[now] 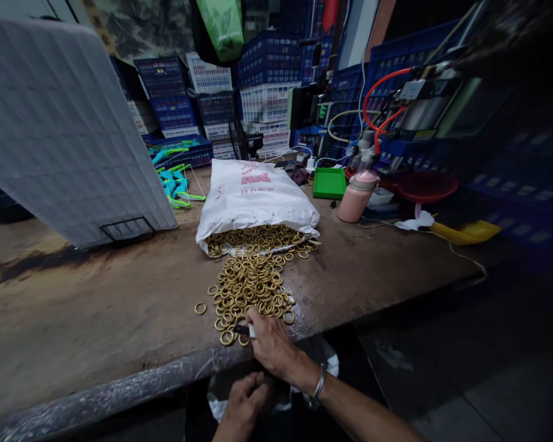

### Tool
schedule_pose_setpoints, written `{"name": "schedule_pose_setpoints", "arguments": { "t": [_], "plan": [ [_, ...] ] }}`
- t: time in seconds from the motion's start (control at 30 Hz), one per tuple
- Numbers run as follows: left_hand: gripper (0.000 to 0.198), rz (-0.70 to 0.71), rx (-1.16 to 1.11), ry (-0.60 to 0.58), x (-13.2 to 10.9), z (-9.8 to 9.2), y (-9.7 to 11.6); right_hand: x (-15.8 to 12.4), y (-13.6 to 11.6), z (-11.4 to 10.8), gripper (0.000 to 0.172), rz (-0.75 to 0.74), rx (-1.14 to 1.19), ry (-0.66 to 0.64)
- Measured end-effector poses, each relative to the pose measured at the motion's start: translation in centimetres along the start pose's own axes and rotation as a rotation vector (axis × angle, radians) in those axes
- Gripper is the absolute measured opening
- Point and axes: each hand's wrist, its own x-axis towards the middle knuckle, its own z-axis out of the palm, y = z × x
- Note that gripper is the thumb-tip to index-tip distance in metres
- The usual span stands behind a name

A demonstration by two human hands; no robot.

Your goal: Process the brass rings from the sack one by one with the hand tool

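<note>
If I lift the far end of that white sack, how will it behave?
The white sack will probably flex, as its thin-looking side creases around its contents. It is likely heavy, since brassy, metal-looking rings fill its open mouth. More rings would probably slide out, because a heap already lies just in front of that mouth.

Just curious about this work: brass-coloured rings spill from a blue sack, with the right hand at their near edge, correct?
Not quite: the head view shows a white sack, not blue. Brass-coloured rings do spill from it, with the right hand at their near edge.
</note>
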Motion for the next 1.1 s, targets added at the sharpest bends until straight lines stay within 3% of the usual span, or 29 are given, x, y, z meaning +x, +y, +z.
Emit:
{"name": "schedule_pose_setpoints", "arguments": {
  "t": [0.07, 0.2, 0.3, 0.47, 0.63, 0.73, 0.87, 1.1],
  "plan": [
    [0.038, 0.035, -0.006, 0.096, -1.1, 0.3, 1.2, 0.0, 0.2, -0.4, 0.025, -0.011, 0.148, 0.034],
    [0.045, 0.153, -0.097, 0.429, -1.8, 0.7, 3.9, -0.4, 0.0, -1.3, 0.015, -0.046, 0.354, 0.071],
    [0.053, 0.236, -0.163, 0.517, -1.4, 0.8, 5.7, -1.0, -0.3, -1.7, 0.013, -0.109, 0.407, 0.04],
    [0.042, 0.205, -0.16, 0.491, -0.7, 0.8, 6.6, -1.5, -0.4, -2.2, 0.004, -0.082, 0.495, -0.004],
    [0.036, 0.268, -0.093, 0.431, -0.7, 0.6, 5.9, -1.2, -0.3, -2.2, 0.025, -0.011, 0.604, -0.033],
    [0.032, 0.214, -0.066, 0.346, -0.5, 0.2, 5.2, -1.1, -0.3, -2.0, 0.026, 0.019, 0.587, -0.031],
    [0.029, 0.157, -0.143, 0.248, -0.2, -0.2, 4.4, -1.1, -0.5, -1.8, 0.021, 0.033, 0.57, -0.05],
    [0.027, 0.132, -0.305, 0.223, -0.6, -0.2, 4.3, -1.0, -0.2, -1.4, 0.024, 0.038, 0.529, 0.006]
  ]
}}
